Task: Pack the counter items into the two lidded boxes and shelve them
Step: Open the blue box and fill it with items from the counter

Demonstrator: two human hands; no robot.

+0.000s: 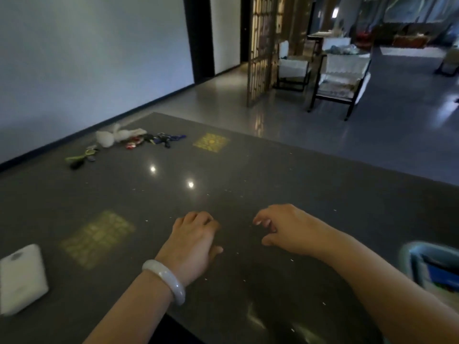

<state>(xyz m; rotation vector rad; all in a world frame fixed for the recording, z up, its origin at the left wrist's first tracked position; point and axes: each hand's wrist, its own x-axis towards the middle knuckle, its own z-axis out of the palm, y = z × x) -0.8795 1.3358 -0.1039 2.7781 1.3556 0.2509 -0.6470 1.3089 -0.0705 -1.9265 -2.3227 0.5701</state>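
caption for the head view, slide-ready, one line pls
Both hands, left hand and right hand, hover empty over the dark counter; small items lie at its far left.

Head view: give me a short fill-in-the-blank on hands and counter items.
1. The pale bangle sits on the ____ wrist.
2. Both hands, left hand and right hand, hold ____.
3. The white box lies at the counter's ____ edge.
4. The keychain pile lies on the ____ side of the counter.

Missing: left; nothing; left; far
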